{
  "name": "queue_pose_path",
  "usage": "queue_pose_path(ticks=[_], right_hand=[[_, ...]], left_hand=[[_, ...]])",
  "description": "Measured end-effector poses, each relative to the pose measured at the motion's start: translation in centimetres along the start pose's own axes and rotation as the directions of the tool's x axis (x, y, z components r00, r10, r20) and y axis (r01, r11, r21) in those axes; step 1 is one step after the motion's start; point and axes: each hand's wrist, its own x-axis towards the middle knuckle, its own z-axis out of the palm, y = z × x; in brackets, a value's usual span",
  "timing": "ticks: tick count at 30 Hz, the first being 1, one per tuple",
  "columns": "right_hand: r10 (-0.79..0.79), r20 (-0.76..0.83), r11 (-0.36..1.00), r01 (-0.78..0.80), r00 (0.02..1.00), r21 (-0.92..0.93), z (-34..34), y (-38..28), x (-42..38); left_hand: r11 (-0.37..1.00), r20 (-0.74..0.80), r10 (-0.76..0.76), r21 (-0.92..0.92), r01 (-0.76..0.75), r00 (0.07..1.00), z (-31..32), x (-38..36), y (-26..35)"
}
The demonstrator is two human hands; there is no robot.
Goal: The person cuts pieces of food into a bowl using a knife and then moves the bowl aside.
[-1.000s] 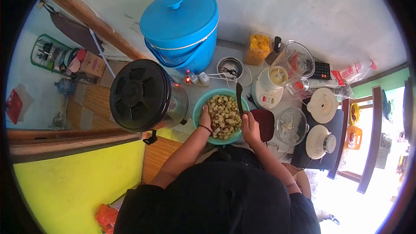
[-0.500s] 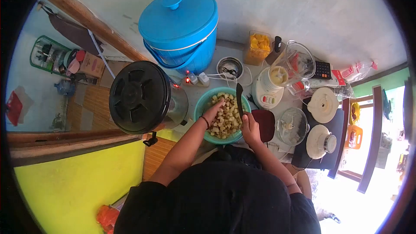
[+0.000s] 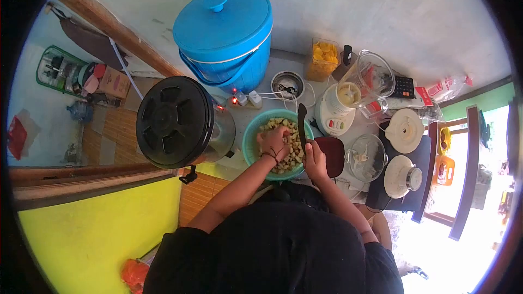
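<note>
A mint-green bowl (image 3: 248,147) stands before me, filled with pale diced pieces (image 3: 294,151) that look like potato or a similar food. My left hand (image 3: 274,142), with a dark bracelet at the wrist, is down among them, its fingers bent round some of the pieces; the fingertips are partly hidden. At the bowl's right rim my right hand (image 3: 315,161) is closed around the handle of a dark-bladed knife (image 3: 302,125). The blade points away from me over the bowl's right side.
Left stands a black-lidded container (image 3: 175,122); behind, a large blue lidded bucket (image 3: 224,49). A power strip (image 3: 243,102), metal bowl (image 3: 288,85) and white blender base (image 3: 333,111) lie beyond the bowl. Right are a dark red tray (image 3: 330,155) and clear processor bowl (image 3: 366,158).
My left hand has shifted right and its fingers have curled down into the diced pieces. My right hand keeps hold of the knife in nearly the same place.
</note>
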Motion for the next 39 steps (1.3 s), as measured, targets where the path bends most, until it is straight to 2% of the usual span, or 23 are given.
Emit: queue_pose_path(ticks=[2, 5, 8, 11, 14, 17, 20, 23, 26, 29, 32, 35, 39], right_hand=[[-0.006, -0.007, 0.999, 0.006, 1.0, 0.039, 0.1, 0.8, 0.1], [0.018, 0.009, 0.994, -0.019, 1.0, 0.108, -0.1, 0.2, -0.1], [0.036, 0.021, 0.993, -0.038, 0.999, 0.108, -0.3, -0.2, -0.2], [0.042, 0.016, 0.997, -0.043, 0.999, 0.071, -0.6, -0.5, -0.2], [0.044, 0.016, 0.995, -0.045, 0.999, 0.089, -0.5, -0.1, -0.2], [0.044, 0.015, 0.996, -0.045, 0.999, 0.075, -0.5, 0.4, 0.0], [0.022, 0.017, 1.0, -0.022, 1.0, 0.002, -0.3, 0.9, 0.1], [-0.023, 0.037, 0.995, 0.026, 0.999, -0.094, -0.1, 0.2, -0.2], [-0.079, 0.094, 0.975, 0.097, 0.992, -0.202, -0.1, -0.5, -0.5], [-0.149, 0.143, 0.947, 0.183, 0.978, -0.263, 0.0, -2.5, -1.2], [-0.222, 0.166, 0.916, 0.263, 0.961, -0.302, 0.1, -3.2, -1.5], [-0.259, 0.186, 0.899, 0.307, 0.948, -0.312, 0.2, -3.0, -1.7], [-0.284, 0.186, 0.882, 0.332, 0.941, -0.333, 0.0, -3.0, -1.9]], left_hand=[[0.978, -0.196, 0.193, 0.118, -0.172, 0.962, -0.3, -0.3, 0.8], [0.922, -0.186, 0.369, 0.196, -0.333, 0.911, -1.4, -0.3, 2.6], [0.927, 0.03, 0.347, -0.165, -0.338, 0.937, 2.3, 1.5, 0.5], [0.932, 0.103, 0.357, 0.016, -0.361, 0.928, 2.1, 1.3, 0.8], [0.893, 0.174, 0.417, 0.106, -0.438, 0.892, 2.2, 1.3, 0.3], [0.905, 0.195, 0.375, 0.135, -0.403, 0.906, 1.2, 0.5, 0.4], [0.895, -0.029, 0.349, -0.286, -0.343, 0.937, 2.3, -0.7, -1.9], [0.779, -0.001, 0.083, -0.623, -0.066, 0.997, 1.2, -2.6, -1.6], [0.614, 0.117, -0.08, -0.776, 0.142, 0.99, -0.7, -4.0, -1.1], [0.466, 0.09, -0.162, -0.871, 0.156, 0.983, -1.3, -5.1, -0.5], [0.324, 0.178, -0.218, -0.914, 0.244, 0.96, -1.8, -6.1, 0.3], [0.282, 0.191, -0.231, -0.925, 0.253, 0.954, -1.1, -6.3, -0.3], [0.293, 0.193, -0.236, -0.92, 0.259, 0.952, -0.9, -6.4, -0.4]])
